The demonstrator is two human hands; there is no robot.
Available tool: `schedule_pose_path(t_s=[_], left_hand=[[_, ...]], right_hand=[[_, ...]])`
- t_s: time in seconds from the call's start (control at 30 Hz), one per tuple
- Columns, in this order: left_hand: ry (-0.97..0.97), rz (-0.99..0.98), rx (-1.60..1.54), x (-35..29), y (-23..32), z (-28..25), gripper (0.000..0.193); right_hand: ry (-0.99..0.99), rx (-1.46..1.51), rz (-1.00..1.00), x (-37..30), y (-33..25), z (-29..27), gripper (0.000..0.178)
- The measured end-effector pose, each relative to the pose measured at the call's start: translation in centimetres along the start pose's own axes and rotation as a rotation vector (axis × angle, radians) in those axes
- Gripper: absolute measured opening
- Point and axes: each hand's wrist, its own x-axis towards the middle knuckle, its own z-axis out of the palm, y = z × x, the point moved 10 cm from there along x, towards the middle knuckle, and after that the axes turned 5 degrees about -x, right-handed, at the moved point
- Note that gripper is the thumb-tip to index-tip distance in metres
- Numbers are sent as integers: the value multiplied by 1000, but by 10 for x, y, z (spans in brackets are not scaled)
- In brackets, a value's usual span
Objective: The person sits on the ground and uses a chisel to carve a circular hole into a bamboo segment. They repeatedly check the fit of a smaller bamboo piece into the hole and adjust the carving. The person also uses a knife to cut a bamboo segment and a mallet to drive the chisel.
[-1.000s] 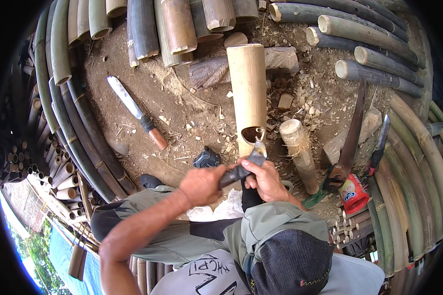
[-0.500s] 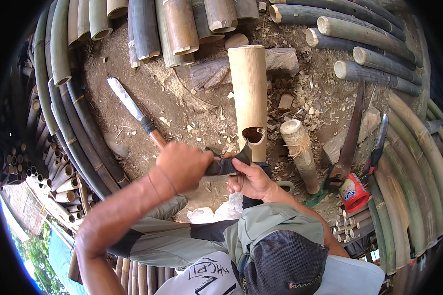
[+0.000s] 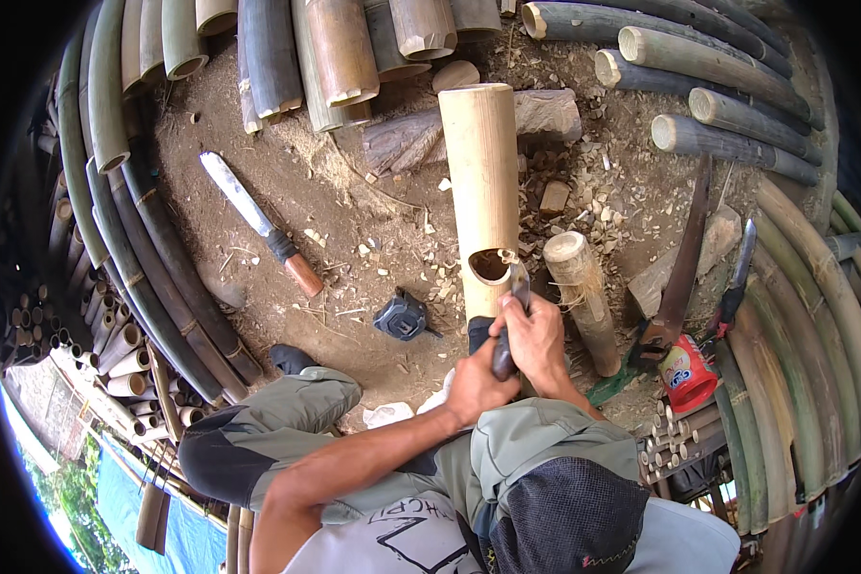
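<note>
The left hand (image 3: 486, 385) has swung inward, wrapped round the dark-handled metal knife (image 3: 518, 277); right hand (image 3: 536, 337) clenched ahead, blade by the right edge of the pale cylindrical bamboo tube (image 3: 481, 172)'s oval hole (image 3: 488, 265).

Lettering (image 3: 421, 509) shows on the pale grey shirt (image 3: 368, 547) and red container (image 3: 691, 390).

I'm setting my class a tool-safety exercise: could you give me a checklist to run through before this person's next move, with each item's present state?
1. Left hand gripping the knife: ok, closed around the handle.
2. Right hand gripping too: ok, nearer the blade.
3. Right hand clear of the cutting edge: cannot tell.
4. Blade at the bamboo's hole: ok, by its right edge; contact unclear.
5. Machete away from hands: ok, on the ground to the left.
</note>
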Motion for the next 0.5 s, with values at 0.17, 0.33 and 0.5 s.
schedule_pose_path(t_s=[0.17, 0.33, 0.5], left_hand=[[-199, 56, 683, 1, 18, -29, 75], [-325, 275, 1456, -6, 110, -101, 25], [-556, 243, 1234, 15, 87, -108, 32]], right_hand=[[-153, 423, -70, 0, 24, 32, 31], [-838, 1183, 265, -36, -8, 105, 34], [-812, 1074, 256, -29, 6, 101, 29]])
